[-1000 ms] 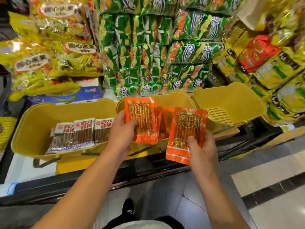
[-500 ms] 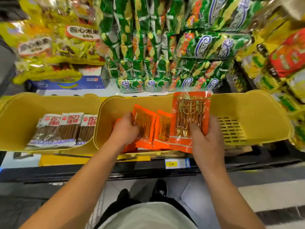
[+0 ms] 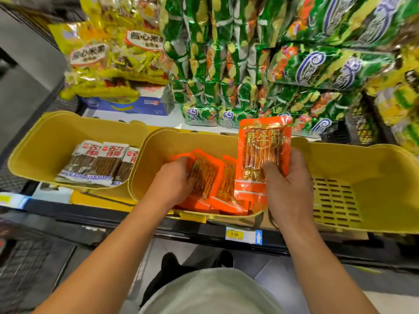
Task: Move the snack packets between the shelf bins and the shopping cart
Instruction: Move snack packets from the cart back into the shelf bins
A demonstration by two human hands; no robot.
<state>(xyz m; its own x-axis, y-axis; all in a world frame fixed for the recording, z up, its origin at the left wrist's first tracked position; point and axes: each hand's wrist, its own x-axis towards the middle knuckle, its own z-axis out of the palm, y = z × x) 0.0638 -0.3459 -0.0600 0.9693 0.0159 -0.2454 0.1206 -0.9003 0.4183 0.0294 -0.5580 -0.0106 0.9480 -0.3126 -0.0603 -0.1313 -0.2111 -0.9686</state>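
Orange snack packet is upright in the right hand, thumb across its front and fingers behind, so that grip is clamped on it. It's held above the right side of the middle yellow bin, not yet down among the others. Left hand is inside the same bin, fingers curled onto the loose orange packets lying there; looks like it's gripping or pressing one, exact hold partly hidden.

Risks, as a guess: the film is glossy, and the held packet is pinched low, so it could slip or flop forward. It sits near the wall shared with the empty right bin and could land in the wrong bin. Left hand shuffling the pile might shove packets over the front lip onto the floor. No shopping cart in view.

Writing: held packet has large red Chinese characters in a gold frame, too blurred to read surely. Left bin holds brown stick packets with white headers, red Chinese logo and a Latin line along the bottom, not legible. Yellow bags above carry white oval labels with Chinese text. Green bags show a purple swirl logo. Shelf price tag reads 8.90, with a white up-arrow on blue.
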